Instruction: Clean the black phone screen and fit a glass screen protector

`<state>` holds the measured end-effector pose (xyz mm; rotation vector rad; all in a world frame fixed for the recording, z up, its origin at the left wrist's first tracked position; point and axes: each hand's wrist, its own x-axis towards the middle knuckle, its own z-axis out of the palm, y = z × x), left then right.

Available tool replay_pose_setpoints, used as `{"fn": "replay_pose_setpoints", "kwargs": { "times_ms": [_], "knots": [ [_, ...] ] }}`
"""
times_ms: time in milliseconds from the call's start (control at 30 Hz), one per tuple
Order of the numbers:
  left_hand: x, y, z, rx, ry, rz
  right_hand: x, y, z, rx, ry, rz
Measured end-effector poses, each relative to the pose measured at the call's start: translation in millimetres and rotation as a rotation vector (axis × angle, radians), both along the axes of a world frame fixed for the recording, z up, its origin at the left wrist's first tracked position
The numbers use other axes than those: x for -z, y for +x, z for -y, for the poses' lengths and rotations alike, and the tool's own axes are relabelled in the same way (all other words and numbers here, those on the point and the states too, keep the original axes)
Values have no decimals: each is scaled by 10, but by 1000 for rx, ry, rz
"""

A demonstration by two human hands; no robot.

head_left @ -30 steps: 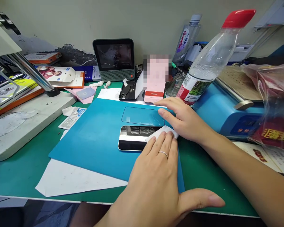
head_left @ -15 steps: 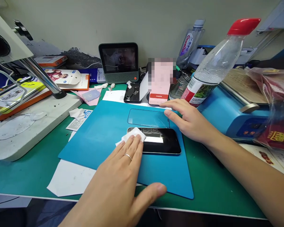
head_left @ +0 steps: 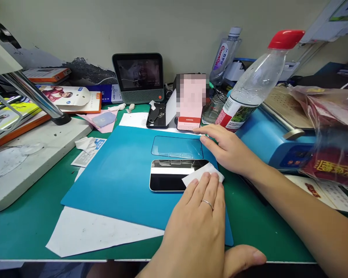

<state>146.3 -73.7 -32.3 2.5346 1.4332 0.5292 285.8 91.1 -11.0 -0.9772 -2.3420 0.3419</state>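
Backed across the upper frame by a plain grey-green wall (head_left: 185, 31), marred at upper left by a dark flaking patch (head_left: 82, 70) and paler bluish scuffing (head_left: 36, 56) just beside it. Furnished below with a green-topped worktable (head_left: 258, 227), reaching from the left side towards the lower right and trimmed along the bottom with a thin pale edge (head_left: 75, 261). Lit softly, sinking into shadow under the table at lower right
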Motion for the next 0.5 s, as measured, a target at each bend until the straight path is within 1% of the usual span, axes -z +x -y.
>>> {"fn": "replay_pose_setpoints", "kwargs": {
  "times_ms": [167, 267, 333, 400, 500],
  "knots": [
    [-65, -123, -30, -1, -36, -4, -38, -1, 22, -6, -5, 22],
    [-120, -299, -46, -30, -53, -37, -41, -2, 36, 7, -44, 7],
    [-152, -441, -52, -86, -60, -64, -53, -6, 56, 4, -50, 19],
    [-175, -568, -51, -140, -62, -87, -86, -9, 88, -38, -45, 56],
    [-198, -690, -39, -192, -58, -111, -180, 7, 153, -221, -84, 175]
  ]
}}
